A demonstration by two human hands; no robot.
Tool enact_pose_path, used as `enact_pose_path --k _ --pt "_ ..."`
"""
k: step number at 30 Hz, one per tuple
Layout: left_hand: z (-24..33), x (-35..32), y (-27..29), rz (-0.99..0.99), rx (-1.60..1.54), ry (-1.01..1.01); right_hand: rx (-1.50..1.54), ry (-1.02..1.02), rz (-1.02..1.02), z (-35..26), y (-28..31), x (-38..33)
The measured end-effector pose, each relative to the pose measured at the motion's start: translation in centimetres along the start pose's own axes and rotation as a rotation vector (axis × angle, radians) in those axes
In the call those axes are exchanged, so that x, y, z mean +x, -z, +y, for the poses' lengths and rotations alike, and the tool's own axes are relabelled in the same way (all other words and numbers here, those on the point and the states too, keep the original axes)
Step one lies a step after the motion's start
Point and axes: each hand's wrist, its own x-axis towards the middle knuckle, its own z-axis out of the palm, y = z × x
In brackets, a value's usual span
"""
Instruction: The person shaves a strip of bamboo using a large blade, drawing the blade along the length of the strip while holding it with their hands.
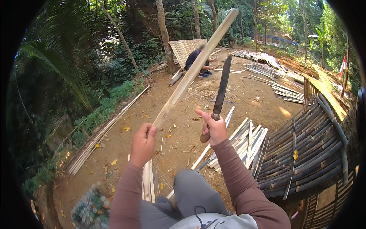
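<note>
A long pale bamboo strip [196, 66] slants up and away to the right, its lower end gripped by my left hand [143, 145]. My right hand [214, 129] is closed round the wooden handle of a machete [222, 86], with the index finger pointing out to the left. The dark blade points upward, just right of the strip and apart from it in this view. Below my left hand, more split bamboo strips [148, 181] lie by my leg; how far they run is hidden by my arm and knee.
A pile of split bamboo [244, 143] lies right of my knee, beside a dark bamboo rack [305, 149]. Long poles [108, 128] line the left edge. Another person [194, 61] crouches ahead near a slatted panel [183, 49]. Bottles [90, 208] stand at lower left.
</note>
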Motion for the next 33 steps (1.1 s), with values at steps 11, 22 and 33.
enact_pose_path --k 11,22,33 --pt "2.6 6.3 -12.9 0.245 -0.564 -0.096 -0.256 0.341 -0.126 -11.2 -10.4 6.5" --pt "3.4 3.1 -17.0 0.125 -0.478 0.017 -0.976 0.213 -0.367 -10.6 -7.7 6.3" --pt "-2.8 -12.2 -0.6 -0.827 -0.215 0.353 -1.245 -0.108 -0.691 -5.6 0.1 1.0"
